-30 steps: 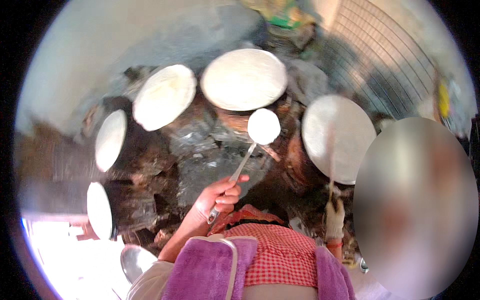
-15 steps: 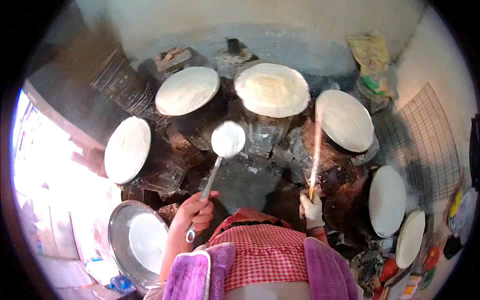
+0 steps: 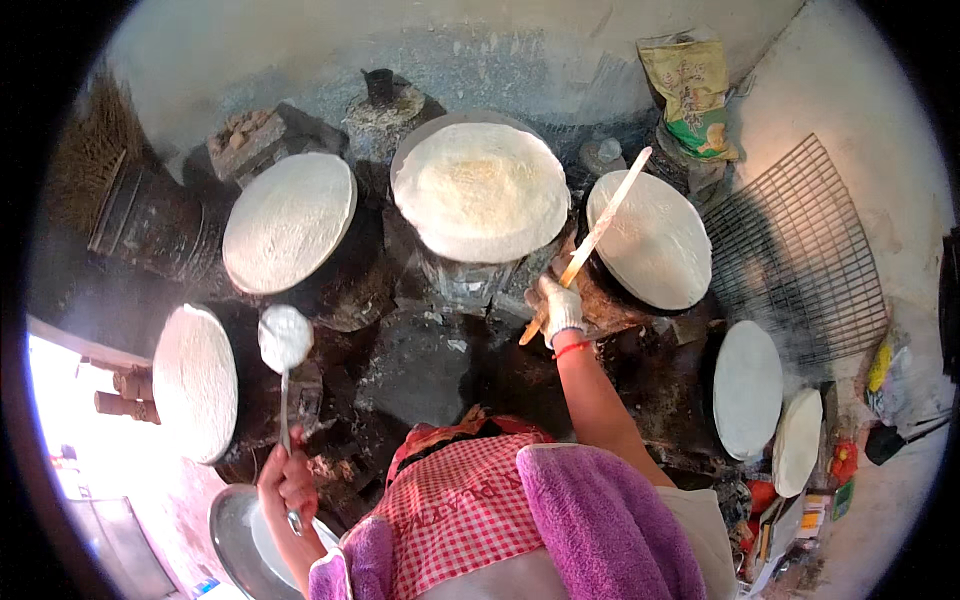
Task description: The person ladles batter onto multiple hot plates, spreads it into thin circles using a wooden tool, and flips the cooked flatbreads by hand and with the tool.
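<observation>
My left hand [image 3: 287,480] is closed round the handle of a metal ladle [image 3: 285,338] whose bowl is coated white. That bowl is between the far-left griddle and the near-left one. Below the hand, a steel basin [image 3: 225,535] holds white batter. My right hand [image 3: 555,308], in a pale glove, grips a long wooden flat stick [image 3: 610,222], its upper end passing over the pancake [image 3: 655,250] on the right griddle. Thin round pancakes also cover the middle griddle [image 3: 425,135], where the sheet [image 3: 480,190] is yellowish at its centre, and the far-left griddle [image 3: 290,222].
More pale rounds lie at the near left [image 3: 195,385] and right [image 3: 748,390]; another flat round [image 3: 798,442] is beside the latter. A wire mesh rack [image 3: 800,255] leans on the right wall. A dark bucket [image 3: 150,220] and a yellow-green sack [image 3: 690,90] stand at the back.
My right hand has reached forward with the stick, which now slants over the right griddle. My left hand has gone left and lower with the ladle. The whole view has shifted.
</observation>
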Tool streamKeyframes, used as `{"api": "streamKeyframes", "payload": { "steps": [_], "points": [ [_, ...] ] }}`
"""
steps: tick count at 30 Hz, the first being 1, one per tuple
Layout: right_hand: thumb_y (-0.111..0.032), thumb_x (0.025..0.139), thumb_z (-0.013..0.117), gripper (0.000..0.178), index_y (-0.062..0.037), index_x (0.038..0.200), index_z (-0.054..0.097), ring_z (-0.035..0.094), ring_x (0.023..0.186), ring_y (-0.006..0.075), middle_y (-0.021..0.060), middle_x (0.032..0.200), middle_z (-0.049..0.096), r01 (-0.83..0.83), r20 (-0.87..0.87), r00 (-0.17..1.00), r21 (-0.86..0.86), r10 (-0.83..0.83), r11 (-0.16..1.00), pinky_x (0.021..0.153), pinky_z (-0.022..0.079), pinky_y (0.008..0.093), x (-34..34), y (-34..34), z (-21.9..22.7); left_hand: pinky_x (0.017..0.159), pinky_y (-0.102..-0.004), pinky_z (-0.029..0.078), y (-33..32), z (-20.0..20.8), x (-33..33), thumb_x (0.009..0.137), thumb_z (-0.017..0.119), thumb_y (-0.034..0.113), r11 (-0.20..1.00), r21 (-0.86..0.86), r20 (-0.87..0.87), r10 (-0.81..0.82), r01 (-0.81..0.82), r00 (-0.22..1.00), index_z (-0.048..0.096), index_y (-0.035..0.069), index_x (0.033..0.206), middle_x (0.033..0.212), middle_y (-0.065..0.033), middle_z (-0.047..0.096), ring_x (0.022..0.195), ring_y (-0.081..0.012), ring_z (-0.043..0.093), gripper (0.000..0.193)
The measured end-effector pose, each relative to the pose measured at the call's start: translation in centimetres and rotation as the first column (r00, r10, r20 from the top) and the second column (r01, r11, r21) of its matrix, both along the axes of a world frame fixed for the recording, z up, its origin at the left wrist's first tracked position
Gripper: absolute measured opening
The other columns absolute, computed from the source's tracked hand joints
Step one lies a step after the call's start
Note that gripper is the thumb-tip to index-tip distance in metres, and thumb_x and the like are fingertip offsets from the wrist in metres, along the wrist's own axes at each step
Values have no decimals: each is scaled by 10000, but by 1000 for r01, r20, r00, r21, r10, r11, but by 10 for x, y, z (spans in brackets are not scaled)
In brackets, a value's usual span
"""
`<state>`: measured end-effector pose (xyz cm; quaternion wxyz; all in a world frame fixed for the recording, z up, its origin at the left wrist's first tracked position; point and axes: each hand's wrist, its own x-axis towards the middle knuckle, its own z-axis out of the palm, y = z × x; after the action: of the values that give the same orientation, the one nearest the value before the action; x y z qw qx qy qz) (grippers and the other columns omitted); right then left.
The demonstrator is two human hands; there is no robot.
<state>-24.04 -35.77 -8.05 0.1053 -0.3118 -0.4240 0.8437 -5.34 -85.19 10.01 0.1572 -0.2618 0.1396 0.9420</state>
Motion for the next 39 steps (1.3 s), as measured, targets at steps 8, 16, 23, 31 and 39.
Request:
{"api": "streamKeyframes", "payload": {
  "steps": [8, 16, 23, 31, 39],
  "points": [
    [-124, 954, 620, 670, -310, 1544, 363, 615, 1020, 221, 63, 1252, 614, 82, 45, 995, 111, -88, 990, 810, 539, 435, -112, 60, -13, 351, -195, 239, 53, -3, -42, 1080, 412, 152, 947, 281, 138, 119, -154, 983, 388, -21, 1462, 724, 35, 296, 466, -29, 263, 421],
    [-214, 920, 697, 531, -52, 1383, 494, 607, 1125, 315, 122, 1308, 597, 120, 232, 966, -22, -111, 993, 912, 501, 530, -140, 83, -8, 340, -221, 237, 24, 44, -106, 1029, 545, 153, 943, -281, -296, -263, 180, 918, 308, -24, 1495, 694, 10, 367, 432, -23, 283, 552],
    [-283, 908, 687, 464, -76, 1307, 572, 636, 1010, 263, 87, 1157, 646, 58, 80, 994, 165, -72, 985, 898, 520, 402, -158, 61, 43, 383, -232, 340, 12, 59, -176, 1072, 363, 99, 883, 434, -286, -57, 182, 957, 156, 10, 1569, 776, -16, 377, 491, -58, 347, 546],
    [-192, 913, 678, 490, -47, 1364, 550, 667, 983, 228, 113, 1163, 667, 122, 30, 988, 458, -152, 880, 847, 554, 376, -70, 44, 169, 385, -194, 320, -27, 12, -209, 1070, 416, 128, 906, 332, -12, -272, 261, 962, 399, 19, 1470, 783, -8, 372, 518, -59, 364, 415],
    [-74, 855, 724, 457, 3, 1287, 595, 654, 867, 209, 64, 1028, 677, 145, 141, 921, 741, -363, 656, 803, 530, 339, 183, 205, 288, 351, -215, 233, 86, 32, -169, 1016, 544, 130, 661, -712, -280, -578, 238, 766, 324, 122, 1545, 656, 11, 420, 411, -52, 347, 573]
  ]
}}
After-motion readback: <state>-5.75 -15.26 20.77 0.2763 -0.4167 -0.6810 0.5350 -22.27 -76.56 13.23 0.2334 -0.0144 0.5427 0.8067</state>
